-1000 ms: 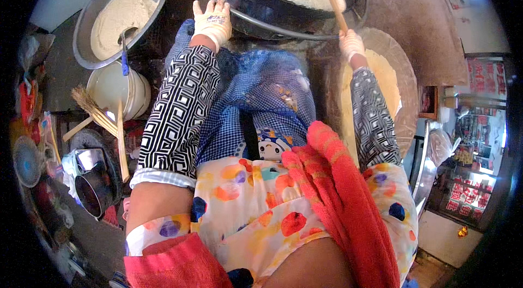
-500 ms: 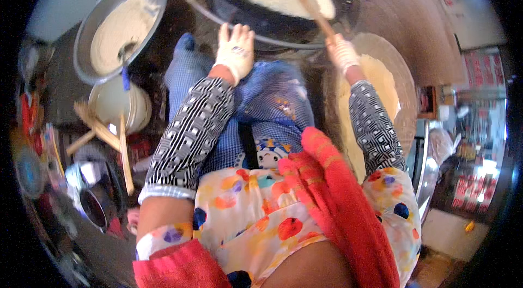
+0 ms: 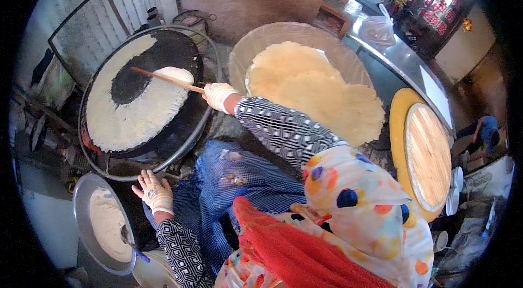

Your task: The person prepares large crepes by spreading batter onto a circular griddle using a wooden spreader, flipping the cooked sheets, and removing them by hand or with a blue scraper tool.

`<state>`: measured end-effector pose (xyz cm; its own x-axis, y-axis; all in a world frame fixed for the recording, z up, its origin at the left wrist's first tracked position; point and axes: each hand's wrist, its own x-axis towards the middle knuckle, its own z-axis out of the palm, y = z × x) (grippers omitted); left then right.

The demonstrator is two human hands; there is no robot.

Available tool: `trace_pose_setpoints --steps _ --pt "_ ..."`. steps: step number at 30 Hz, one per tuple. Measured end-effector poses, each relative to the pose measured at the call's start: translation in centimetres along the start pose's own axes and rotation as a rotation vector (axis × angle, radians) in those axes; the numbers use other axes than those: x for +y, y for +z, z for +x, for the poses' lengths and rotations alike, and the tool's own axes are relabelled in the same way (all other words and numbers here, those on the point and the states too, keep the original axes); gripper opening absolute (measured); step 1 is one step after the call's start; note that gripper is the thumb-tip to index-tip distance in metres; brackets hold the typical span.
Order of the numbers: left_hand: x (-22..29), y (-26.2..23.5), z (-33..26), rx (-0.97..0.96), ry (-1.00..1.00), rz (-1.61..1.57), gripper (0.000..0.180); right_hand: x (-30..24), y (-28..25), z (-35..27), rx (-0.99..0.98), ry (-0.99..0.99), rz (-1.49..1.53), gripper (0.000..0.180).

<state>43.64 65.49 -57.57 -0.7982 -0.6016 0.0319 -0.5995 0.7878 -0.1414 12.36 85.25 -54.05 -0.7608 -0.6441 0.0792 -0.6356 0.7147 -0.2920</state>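
Right hand (image 3: 219,95): fingers closed round stick (image 3: 163,77), long axis running up-left over batter (image 3: 133,116) on griddle (image 3: 180,51). Left hand (image 3: 153,191): fingers spread wide, empty, below griddle.

A matt black metal griddle (image 3: 180,59) carries pale, wet-looking batter (image 3: 131,119), spread with a smooth wooden stick (image 3: 163,77). Dry, rough flatbreads (image 3: 316,89) lie stacked beside a woven straw lid (image 3: 427,154); a dull metal bowl (image 3: 81,201) holds batter.
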Motion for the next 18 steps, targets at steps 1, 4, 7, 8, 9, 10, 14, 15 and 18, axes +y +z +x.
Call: trace_pose_setpoints --steps 1,4,7,8,9,10,14,15,18 --pt "-1.5 -0.3 -0.4 -0.007 -0.039 0.017 0.062 -2.1 -0.5 -0.5 -0.004 -0.071 0.016 0.033" --pt "-1.0 0.7 0.3 0.033 -0.018 -0.057 0.061 2.9 2.2 1.1 -0.037 -0.024 -0.127 0.033" --pt "-1.1 -0.7 0.6 0.017 -0.041 -0.084 0.060 1.4 -0.3 1.5 0.072 0.019 -0.122 0.031" --pt "-1.6 -0.6 0.7 0.013 -0.057 -0.071 0.059 0.8 -0.3 1.3 0.086 -0.075 -0.041 0.033" --pt "-3.2 -0.3 0.5 0.016 -0.097 -0.051 0.059 -2.4 -2.0 0.4 -0.041 -0.070 0.020 0.035" --pt "-4.5 0.2 0.6 0.027 -0.114 -0.036 0.059 -2.5 -0.9 -0.1 -0.024 -0.143 -0.003 0.036" --pt "-3.8 0.6 1.9 -0.017 -0.177 -0.050 0.059 1.3 -0.4 0.6 -0.059 0.044 -0.091 0.037" --pt "-3.8 0.4 2.2 -0.052 -0.202 -0.034 0.059 1.3 -0.4 0.8 -0.026 0.046 -0.110 0.038" --pt "-2.9 -0.6 2.1 -0.069 -0.138 -0.050 0.055 -0.7 -0.7 -1.1 -0.068 -0.049 -0.067 0.041"
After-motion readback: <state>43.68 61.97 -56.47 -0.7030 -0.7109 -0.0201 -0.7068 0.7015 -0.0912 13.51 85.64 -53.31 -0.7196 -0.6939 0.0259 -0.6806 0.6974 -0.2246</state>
